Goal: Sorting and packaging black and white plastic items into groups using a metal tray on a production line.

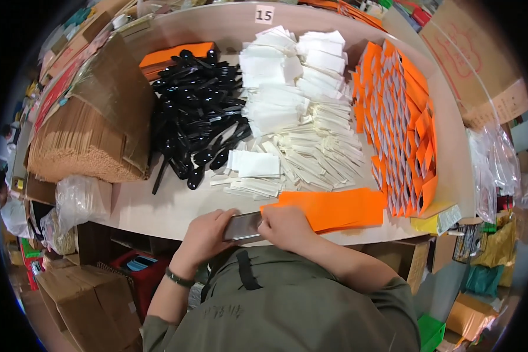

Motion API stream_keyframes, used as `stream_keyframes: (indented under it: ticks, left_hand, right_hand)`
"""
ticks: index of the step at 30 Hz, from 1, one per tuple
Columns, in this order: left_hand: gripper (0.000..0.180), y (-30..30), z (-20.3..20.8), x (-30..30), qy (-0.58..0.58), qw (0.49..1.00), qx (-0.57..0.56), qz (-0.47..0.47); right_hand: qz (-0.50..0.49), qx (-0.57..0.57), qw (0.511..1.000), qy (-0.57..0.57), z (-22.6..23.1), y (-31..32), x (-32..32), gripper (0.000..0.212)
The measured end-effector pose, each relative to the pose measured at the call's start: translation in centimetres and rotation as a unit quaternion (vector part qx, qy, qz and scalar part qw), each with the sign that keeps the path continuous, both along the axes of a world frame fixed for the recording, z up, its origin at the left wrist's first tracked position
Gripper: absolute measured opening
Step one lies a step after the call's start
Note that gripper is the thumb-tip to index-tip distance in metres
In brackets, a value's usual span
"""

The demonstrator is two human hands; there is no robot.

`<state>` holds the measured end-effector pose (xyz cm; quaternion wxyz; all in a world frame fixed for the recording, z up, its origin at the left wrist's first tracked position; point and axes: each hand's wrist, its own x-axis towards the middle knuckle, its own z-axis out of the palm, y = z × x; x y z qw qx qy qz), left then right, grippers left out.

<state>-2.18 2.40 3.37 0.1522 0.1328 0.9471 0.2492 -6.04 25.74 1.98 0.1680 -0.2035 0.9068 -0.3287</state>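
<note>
At the table's front edge, a flat, shiny grey rectangular piece point(242, 226) lies between my two hands. My left hand point(208, 234) is closed around its left end. The curled fingers of my right hand point(287, 226) press on its right end; what lies under them is hidden. Next to my right hand, a stack of flat orange sleeves point(340, 210) is spread along the front of the table, its left tip reaching behind my knuckles. Beyond my hands lie white folded napkins point(258, 163) and a heap of black plastic spoons point(199, 105).
A carton packed with brown card edges point(82, 141) stands at the left. Thin white packets point(320, 146) are heaped mid-table. Rows of orange sleeves with grey insides point(396, 129) line the right wall. More orange sleeves point(176, 57) lie behind the spoons. A yellow box point(437, 220) sits at the right corner.
</note>
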Motion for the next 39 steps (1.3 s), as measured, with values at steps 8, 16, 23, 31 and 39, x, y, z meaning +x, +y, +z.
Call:
stream_keyframes:
  ticks: [8,16,23,31,39]
  left_hand:
    - [0.04,-8.5,-3.9,-2.8,0.26,0.933,-0.042,0.246]
    - [0.025,-6.3,-1.4,-3.5,0.077,0.956,0.162,0.234]
    - [0.03,-9.4,-2.3,-6.0,0.25,0.957,-0.049,0.141]
    - [0.026,-7.5,-4.1,-1.8,0.237,0.957,-0.005,0.17]
    - [0.024,-6.2,-4.1,-3.0,0.288,0.933,0.028,0.214]
  right_hand:
    - [-0.074,0.104,0.949,0.287,-0.7,7.2,-10.2,0.018]
    - [-0.088,0.105,0.957,0.258,-0.3,8.9,-9.8,0.01]
    - [-0.098,0.146,0.94,0.294,3.0,5.9,-10.6,0.013]
    - [0.064,0.119,0.954,0.269,2.3,2.7,-11.2,0.013]
    - [0.148,0.218,0.955,0.137,0.5,-1.6,-11.6,0.018]
